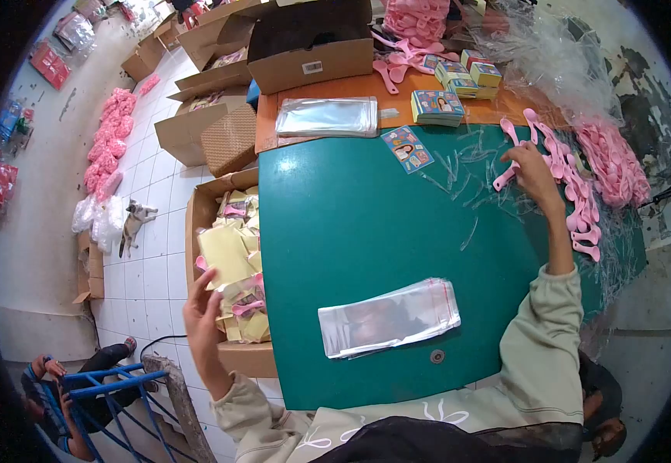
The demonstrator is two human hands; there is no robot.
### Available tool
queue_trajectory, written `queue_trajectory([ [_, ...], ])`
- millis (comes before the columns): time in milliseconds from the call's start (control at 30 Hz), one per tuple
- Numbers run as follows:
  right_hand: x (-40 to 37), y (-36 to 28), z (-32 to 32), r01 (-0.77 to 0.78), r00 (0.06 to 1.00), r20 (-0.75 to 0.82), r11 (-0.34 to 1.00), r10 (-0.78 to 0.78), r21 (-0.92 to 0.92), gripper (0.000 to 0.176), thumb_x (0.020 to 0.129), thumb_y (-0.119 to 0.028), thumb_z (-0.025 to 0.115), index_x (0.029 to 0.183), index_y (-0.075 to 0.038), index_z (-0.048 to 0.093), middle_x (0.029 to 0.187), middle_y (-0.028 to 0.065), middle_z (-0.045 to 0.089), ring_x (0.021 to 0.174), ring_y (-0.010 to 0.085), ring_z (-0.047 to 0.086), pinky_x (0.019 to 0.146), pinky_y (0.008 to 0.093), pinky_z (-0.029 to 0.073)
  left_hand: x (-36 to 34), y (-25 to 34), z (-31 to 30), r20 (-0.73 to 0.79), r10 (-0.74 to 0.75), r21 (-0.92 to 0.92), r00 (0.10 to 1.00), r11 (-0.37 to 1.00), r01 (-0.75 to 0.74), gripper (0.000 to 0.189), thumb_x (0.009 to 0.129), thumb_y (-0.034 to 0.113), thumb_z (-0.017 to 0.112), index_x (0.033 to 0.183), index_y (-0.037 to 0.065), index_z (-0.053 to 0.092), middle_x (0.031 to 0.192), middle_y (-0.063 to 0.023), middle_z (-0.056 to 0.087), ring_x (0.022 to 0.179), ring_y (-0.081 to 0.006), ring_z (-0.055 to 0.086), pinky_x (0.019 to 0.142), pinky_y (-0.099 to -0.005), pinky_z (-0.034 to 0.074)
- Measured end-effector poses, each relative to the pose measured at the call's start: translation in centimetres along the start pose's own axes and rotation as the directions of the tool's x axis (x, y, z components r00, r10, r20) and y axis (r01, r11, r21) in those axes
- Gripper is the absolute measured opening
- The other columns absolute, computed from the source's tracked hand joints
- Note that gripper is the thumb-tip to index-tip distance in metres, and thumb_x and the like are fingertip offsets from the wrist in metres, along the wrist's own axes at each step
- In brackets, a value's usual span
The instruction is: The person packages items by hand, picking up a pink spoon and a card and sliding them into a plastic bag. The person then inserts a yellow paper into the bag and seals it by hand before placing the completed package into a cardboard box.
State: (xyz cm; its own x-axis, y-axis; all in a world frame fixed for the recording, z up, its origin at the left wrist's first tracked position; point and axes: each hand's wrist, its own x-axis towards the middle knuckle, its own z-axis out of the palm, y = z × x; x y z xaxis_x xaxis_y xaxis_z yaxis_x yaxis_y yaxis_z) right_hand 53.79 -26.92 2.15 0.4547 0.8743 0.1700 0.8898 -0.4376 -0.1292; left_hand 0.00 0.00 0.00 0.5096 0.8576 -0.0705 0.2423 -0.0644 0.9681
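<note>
The right hand (532, 174) grips a pink plastic spoon (506, 177) at the green tabletop's (351, 224) right side, beside the row of loose spoons (571, 181). Clear plastic strips (459, 174) lie scattered between that hand and the single printed card (406, 149). The left hand (203, 312) is released, fingers parted, at the open carton (231, 359) of packets. The clear bags (389, 318) lie near the front edge.

Legible wording, brands or numbers: none. On the side of the cardboard box (281, 71) at the back of the tabletop (335, 208), a small white label (312, 69) with dark bars like a barcode, too small to read. On the single printed card (407, 149) and the stacked cards (437, 119) near it, multicoloured print, likewise too small to read.
</note>
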Motion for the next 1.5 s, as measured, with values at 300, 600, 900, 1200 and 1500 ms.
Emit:
queue_trajectory([
  [300, 0.7, 1.5, -0.1, 0.114, 0.974, -0.196, 0.993, -0.115, -0.019, 0.021, 0.074, -0.003, 0.061, 0.094, -0.009, 0.062, 0.084, 0.0059, 0.057, 0.084, 0.0206, 0.052, 0.072, 0.0317, 0.041, 0.1, -4.6, -3.9, -0.154, 0.111, 0.619, 0.982, 0.785, 0.008, 0.036, 0.084, 0.015, 0.059, 0.117, 0.000, 0.051, 0.110, -0.0157, 0.053, 0.100, -0.0264, 0.056, 0.077, -0.0346, 0.050],
  [600, -2.0, -10.2, -2.7, -0.029, 0.979, -0.085, 0.539, 0.185, 0.842, 0.019, 0.088, -0.015, 0.055, 0.101, -0.001, 0.057, 0.092, 0.0028, 0.060, 0.078, 0.0067, 0.052, 0.066, 0.0207, 0.042, -0.3, 8.2, 18.7, 0.663, 0.407, 0.232, 0.628, 0.686, -0.689, 0.016, 0.079, 0.016, 0.065, 0.090, 0.006, 0.062, 0.084, -0.0105, 0.057, 0.077, -0.0266, 0.059, 0.065, -0.0338, 0.048],
  [900, -7.9, -17.0, -3.8, -0.039, 0.988, -0.007, 0.293, 0.154, 0.955, 0.036, 0.079, 0.006, 0.056, 0.111, -0.002, 0.042, 0.084, 0.0093, 0.057, 0.070, 0.0126, 0.060, 0.060, 0.0234, 0.051, 0.4, 4.4, 22.6, 0.787, 0.276, 0.106, 0.552, 0.820, -0.562, 0.021, 0.076, 0.018, 0.067, 0.093, 0.008, 0.059, 0.081, -0.0077, 0.056, 0.073, -0.0248, 0.058, 0.062, -0.0352, 0.047],
  [1200, -10.9, -17.0, -3.6, -0.114, 0.992, 0.080, 0.434, 0.096, 0.894, 0.015, 0.092, -0.012, 0.047, 0.097, 0.002, 0.049, 0.082, 0.0097, 0.058, 0.068, 0.0137, 0.060, 0.061, 0.0261, 0.050, 0.7, 4.0, 22.6, 0.722, 0.343, 0.022, 0.601, 0.857, -0.515, 0.022, 0.072, 0.012, 0.070, 0.090, 0.004, 0.060, 0.077, -0.0076, 0.058, 0.069, -0.0207, 0.059, 0.059, -0.0325, 0.047],
  [1500, -11.7, -18.2, -4.2, -0.025, 0.992, -0.085, 0.789, 0.098, 0.614, 0.009, 0.084, -0.003, 0.055, 0.091, 0.002, 0.056, 0.080, 0.0115, 0.058, 0.065, 0.0192, 0.060, 0.057, 0.0275, 0.048, 1.2, 5.3, 21.5, 0.738, 0.166, 0.068, 0.654, 0.946, -0.316, 0.015, 0.078, 0.013, 0.068, 0.083, 0.002, 0.061, 0.074, -0.0079, 0.067, 0.067, -0.0155, 0.066, 0.063, -0.0256, 0.051],
])
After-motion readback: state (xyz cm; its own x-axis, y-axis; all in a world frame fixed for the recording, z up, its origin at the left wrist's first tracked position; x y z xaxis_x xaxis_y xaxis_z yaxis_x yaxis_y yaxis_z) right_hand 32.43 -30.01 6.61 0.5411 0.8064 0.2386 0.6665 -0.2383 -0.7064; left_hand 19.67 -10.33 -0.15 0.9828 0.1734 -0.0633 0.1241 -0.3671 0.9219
